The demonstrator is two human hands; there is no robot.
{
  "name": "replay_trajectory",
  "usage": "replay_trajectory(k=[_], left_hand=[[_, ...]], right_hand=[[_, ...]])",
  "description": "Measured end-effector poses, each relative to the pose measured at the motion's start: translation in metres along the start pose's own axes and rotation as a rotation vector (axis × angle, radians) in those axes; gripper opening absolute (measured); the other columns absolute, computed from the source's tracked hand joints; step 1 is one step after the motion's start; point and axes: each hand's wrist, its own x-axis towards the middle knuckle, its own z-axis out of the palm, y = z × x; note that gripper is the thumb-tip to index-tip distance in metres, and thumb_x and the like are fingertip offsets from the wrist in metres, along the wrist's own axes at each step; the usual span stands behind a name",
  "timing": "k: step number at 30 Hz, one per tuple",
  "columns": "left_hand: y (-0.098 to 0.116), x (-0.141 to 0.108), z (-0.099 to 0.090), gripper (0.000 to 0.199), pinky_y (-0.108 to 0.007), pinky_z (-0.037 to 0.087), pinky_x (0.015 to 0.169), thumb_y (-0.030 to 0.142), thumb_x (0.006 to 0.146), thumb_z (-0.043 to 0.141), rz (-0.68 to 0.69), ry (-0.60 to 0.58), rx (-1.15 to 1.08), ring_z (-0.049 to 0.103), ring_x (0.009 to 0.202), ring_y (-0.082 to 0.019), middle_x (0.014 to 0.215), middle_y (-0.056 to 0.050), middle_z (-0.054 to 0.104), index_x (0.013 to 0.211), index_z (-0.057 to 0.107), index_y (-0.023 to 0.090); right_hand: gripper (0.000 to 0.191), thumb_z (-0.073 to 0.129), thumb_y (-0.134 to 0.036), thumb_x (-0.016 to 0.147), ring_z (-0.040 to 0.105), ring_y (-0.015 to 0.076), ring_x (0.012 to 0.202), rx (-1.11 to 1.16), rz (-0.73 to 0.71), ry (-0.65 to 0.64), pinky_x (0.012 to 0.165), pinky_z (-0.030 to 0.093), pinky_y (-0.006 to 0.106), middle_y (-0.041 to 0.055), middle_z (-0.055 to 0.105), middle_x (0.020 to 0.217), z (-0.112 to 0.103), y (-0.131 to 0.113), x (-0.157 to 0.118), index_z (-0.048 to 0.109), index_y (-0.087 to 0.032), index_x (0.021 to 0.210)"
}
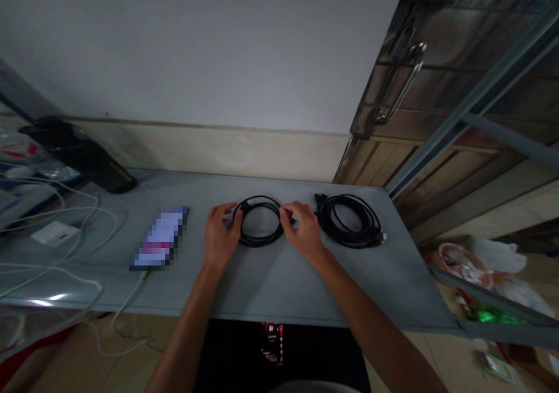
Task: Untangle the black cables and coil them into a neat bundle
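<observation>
A black cable (257, 242) lies wound in a loose round coil on the grey shelf, with a dark connector at its upper left. My left hand (222, 236) is at the coil's left side, thumb and fingers closed on it near that connector. On the opposite side, my right hand (303, 228) pinches the coil between thumb and forefinger. A thicker coil of black cable (371, 221) rests just to the right of my right hand, its plug ends showing at the upper left and lower right.
The grey shelf (279, 291) backs onto a wall. Left of my hands lies a phone (159, 239) with a white cord plugged in. Further left are a black umbrella-like object (87, 157), a small white box (55, 233) and tangled white cords. A metal post (471, 110) rises at the right end.
</observation>
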Motion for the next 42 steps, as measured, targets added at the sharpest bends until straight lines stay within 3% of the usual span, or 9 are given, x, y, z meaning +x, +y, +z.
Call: replay_trajectory(k=[3, 7, 22, 25, 27, 31, 35, 39, 42], left_hand=[[0.004, 0.0, -0.002, 0.031, -0.046, 0.066, 0.093, 0.047, 0.108, 0.068, 0.034, 0.034, -0.026, 0.078, 0.109, -0.029, 0.125, -0.013, 0.077, 0.124, 0.077, 0.023], [0.007, -0.001, -0.004, 0.028, -0.046, 0.065, 0.092, 0.046, 0.109, 0.068, 0.061, 0.052, -0.052, 0.077, 0.107, -0.028, 0.121, -0.011, 0.079, 0.122, 0.077, 0.023], [0.01, -0.002, -0.002, 0.023, -0.046, 0.065, 0.093, 0.044, 0.109, 0.069, 0.058, 0.023, -0.087, 0.078, 0.106, -0.028, 0.118, -0.01, 0.08, 0.119, 0.076, 0.024], [0.011, -0.002, -0.002, 0.022, -0.046, 0.064, 0.093, 0.042, 0.109, 0.069, 0.058, 0.034, -0.091, 0.078, 0.106, -0.028, 0.117, -0.01, 0.08, 0.118, 0.076, 0.025], [0.011, -0.003, -0.002, 0.021, -0.046, 0.064, 0.094, 0.042, 0.109, 0.068, 0.053, 0.043, -0.088, 0.078, 0.106, -0.028, 0.118, -0.01, 0.08, 0.118, 0.076, 0.025], [0.013, -0.003, -0.003, 0.022, -0.047, 0.063, 0.096, 0.042, 0.11, 0.067, 0.048, 0.047, -0.085, 0.077, 0.105, -0.028, 0.119, -0.01, 0.08, 0.118, 0.076, 0.024], [0.017, -0.003, -0.006, 0.022, -0.045, 0.062, 0.096, 0.042, 0.111, 0.065, 0.056, 0.045, -0.069, 0.077, 0.106, -0.027, 0.118, -0.009, 0.08, 0.117, 0.076, 0.024], [0.021, -0.003, -0.007, 0.02, -0.045, 0.063, 0.095, 0.042, 0.111, 0.065, 0.074, 0.039, -0.06, 0.077, 0.104, -0.027, 0.116, -0.009, 0.08, 0.115, 0.076, 0.025], [0.023, -0.003, -0.007, 0.02, -0.045, 0.063, 0.095, 0.043, 0.111, 0.065, 0.067, 0.037, -0.06, 0.076, 0.104, -0.027, 0.116, -0.009, 0.08, 0.115, 0.075, 0.025]], right_hand=[[0.022, 0.057, -0.033, 0.114, 0.07, 0.0202, 0.083, 0.038, 0.05, 0.119, 0.088, 0.054, 0.036, 0.0032, 0.073, 0.088, -0.007, -0.001, 0.004, 0.07, -0.024, 0.1], [0.023, 0.057, -0.037, 0.113, 0.068, 0.0199, 0.083, 0.066, 0.094, 0.179, 0.087, 0.055, 0.036, 0.0029, 0.072, 0.086, -0.012, -0.001, 0.008, 0.068, -0.024, 0.097], [0.025, 0.054, -0.038, 0.114, 0.066, 0.0184, 0.076, 0.043, 0.084, 0.164, 0.081, 0.054, 0.033, 0.001, 0.069, 0.082, -0.013, 0.001, 0.011, 0.067, -0.025, 0.097], [0.024, 0.053, -0.041, 0.115, 0.067, 0.0197, 0.081, -0.051, 0.115, 0.11, 0.086, 0.057, 0.035, 0.0026, 0.071, 0.089, -0.022, 0.007, 0.015, 0.068, -0.025, 0.106], [0.027, 0.056, -0.047, 0.114, 0.071, 0.0237, 0.094, -0.192, 0.138, 0.054, 0.096, 0.058, 0.04, 0.0073, 0.074, 0.102, -0.031, 0.014, 0.018, 0.069, -0.023, 0.12], [0.065, 0.069, -0.07, 0.106, 0.066, 0.0405, 0.131, -0.531, 0.22, -0.042, 0.111, 0.054, 0.055, 0.0235, 0.071, 0.138, -0.046, 0.031, 0.02, 0.064, -0.016, 0.142], [0.09, 0.078, -0.083, 0.096, 0.066, 0.0439, 0.131, -0.65, 0.326, -0.173, 0.108, 0.055, 0.055, 0.028, 0.066, 0.145, -0.052, 0.038, 0.017, 0.059, -0.012, 0.149], [0.082, 0.084, -0.076, 0.095, 0.068, 0.0409, 0.124, -0.706, 0.35, -0.283, 0.107, 0.054, 0.052, 0.0258, 0.068, 0.137, -0.052, 0.034, 0.016, 0.062, -0.012, 0.141], [0.073, 0.085, -0.072, 0.096, 0.063, 0.0432, 0.126, -0.757, 0.326, -0.286, 0.108, 0.052, 0.056, 0.0255, 0.067, 0.136, -0.056, 0.03, 0.018, 0.064, -0.013, 0.134]])
